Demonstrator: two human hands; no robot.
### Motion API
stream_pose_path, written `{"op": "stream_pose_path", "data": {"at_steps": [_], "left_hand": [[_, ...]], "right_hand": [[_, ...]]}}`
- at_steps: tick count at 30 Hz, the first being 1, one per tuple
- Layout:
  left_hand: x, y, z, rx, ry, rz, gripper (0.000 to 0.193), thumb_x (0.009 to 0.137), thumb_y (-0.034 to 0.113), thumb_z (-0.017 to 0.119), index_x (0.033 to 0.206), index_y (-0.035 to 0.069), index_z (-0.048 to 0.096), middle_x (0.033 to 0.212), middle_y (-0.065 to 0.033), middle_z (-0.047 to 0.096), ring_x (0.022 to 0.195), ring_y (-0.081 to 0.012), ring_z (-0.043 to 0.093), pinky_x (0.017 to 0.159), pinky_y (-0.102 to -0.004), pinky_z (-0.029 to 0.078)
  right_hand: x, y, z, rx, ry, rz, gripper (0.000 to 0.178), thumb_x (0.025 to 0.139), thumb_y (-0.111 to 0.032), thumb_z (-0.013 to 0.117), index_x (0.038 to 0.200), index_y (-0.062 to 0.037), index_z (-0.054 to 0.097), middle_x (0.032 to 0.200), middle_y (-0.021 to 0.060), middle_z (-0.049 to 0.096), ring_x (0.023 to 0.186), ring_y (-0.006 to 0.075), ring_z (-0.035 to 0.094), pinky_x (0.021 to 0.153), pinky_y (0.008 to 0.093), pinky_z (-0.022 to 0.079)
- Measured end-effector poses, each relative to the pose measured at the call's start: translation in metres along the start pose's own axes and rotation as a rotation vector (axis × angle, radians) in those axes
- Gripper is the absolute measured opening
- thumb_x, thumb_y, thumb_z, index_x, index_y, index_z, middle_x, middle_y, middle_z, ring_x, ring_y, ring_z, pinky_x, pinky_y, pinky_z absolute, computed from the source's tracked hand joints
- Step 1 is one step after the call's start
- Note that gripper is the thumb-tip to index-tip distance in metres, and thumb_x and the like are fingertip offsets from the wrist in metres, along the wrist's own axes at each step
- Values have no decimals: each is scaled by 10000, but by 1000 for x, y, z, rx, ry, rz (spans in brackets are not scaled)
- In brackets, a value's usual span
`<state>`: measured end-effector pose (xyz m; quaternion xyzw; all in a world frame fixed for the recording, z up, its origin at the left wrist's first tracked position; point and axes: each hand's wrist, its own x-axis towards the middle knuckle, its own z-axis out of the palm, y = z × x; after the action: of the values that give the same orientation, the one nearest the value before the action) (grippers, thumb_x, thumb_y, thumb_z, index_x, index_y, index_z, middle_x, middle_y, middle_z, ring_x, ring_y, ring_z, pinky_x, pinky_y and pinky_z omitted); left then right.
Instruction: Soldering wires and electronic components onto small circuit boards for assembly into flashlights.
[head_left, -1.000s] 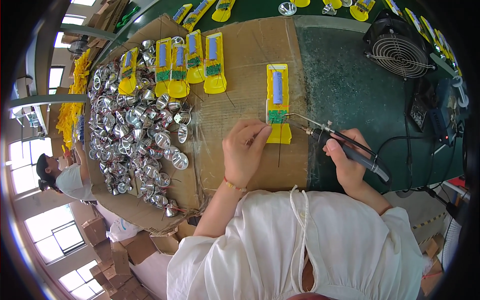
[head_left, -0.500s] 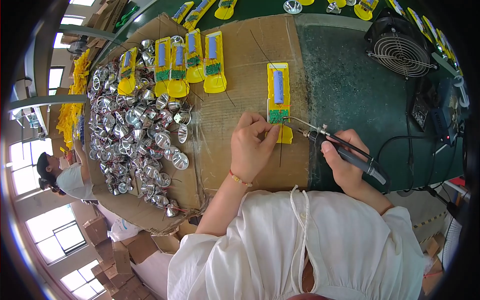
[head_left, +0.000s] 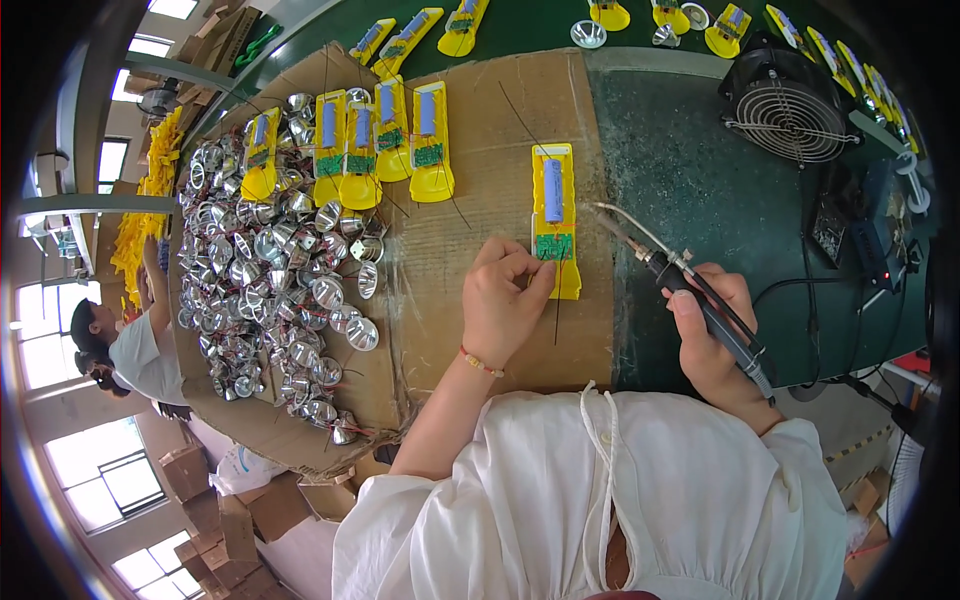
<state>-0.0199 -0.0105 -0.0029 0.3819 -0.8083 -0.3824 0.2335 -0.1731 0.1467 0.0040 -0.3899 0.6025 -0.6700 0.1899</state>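
A yellow torch half-shell (head_left: 555, 215) with a blue battery cell and a small green circuit board lies on the cardboard sheet (head_left: 480, 300). My left hand (head_left: 505, 300) pinches a thin wire at the green board, fingertips touching the shell's lower part. My right hand (head_left: 715, 340) grips a black soldering iron (head_left: 700, 300); its metal tip points left toward the shell and hangs a little to the right of the blue cell.
A heap of several silver reflector cups (head_left: 270, 280) covers the cardboard's left side. More yellow half-shells (head_left: 385, 145) lie in a row at the back. A black fan (head_left: 790, 100) stands at the back right on the green table (head_left: 700, 180). Another person (head_left: 130, 340) is at the far left.
My left hand has shifted slightly at the green board. The soldering iron tip has drawn back a little to the right of the shell.
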Motion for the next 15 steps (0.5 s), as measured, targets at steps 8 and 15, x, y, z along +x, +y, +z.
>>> {"op": "stream_pose_path", "data": {"at_steps": [8,15], "left_hand": [[-3,-13,-13,-275,60,-281,151,812,124,649,840,-24,658,693,-72,665,590,-84,601,534,-227,472],[-2,-8,-2,-150,27,-230,155,811,127,644,894,1,681,638,-88,649,557,-87,595,520,-236,460]], "right_hand": [[22,4,5,-110,-171,-203,278,808,-41,646,1058,33,551,810,108,629,665,141,618,568,245,482],[56,14,47,-388,-336,-523,422,681,-9,678,1085,-70,569,846,79,620,752,263,603,640,335,499]]}}
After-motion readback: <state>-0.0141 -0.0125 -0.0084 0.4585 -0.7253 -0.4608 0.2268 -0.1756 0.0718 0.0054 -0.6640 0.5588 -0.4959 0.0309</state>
